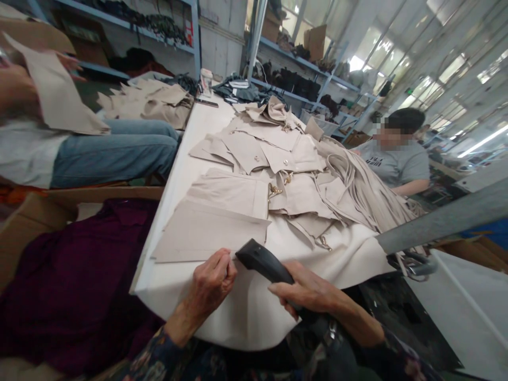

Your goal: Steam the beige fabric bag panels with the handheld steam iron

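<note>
My right hand (307, 288) is wrapped round a black clipper-shaped hand tool (266, 261), its head pointing up and left. Close to that head, my left hand (215, 276) is closed in a pinch. A small pale bit shows at its fingertips, too small to name. Just beyond my hands, a beige fabric panel (206, 235) lies flat on the white-covered table (238, 312). Behind it are more beige pieces (286, 148), some with metal snaps. Gold-coloured metal clasps (274, 191) show among the pieces at the right.
Long beige straps (357, 174) heap along the table's right side. A cardboard box holds dark purple fabric (83, 280) at left. A metal post (444, 211) slants in from the right. One person (400, 153) sits opposite; another person in jeans (119, 151) handles beige cloth at left.
</note>
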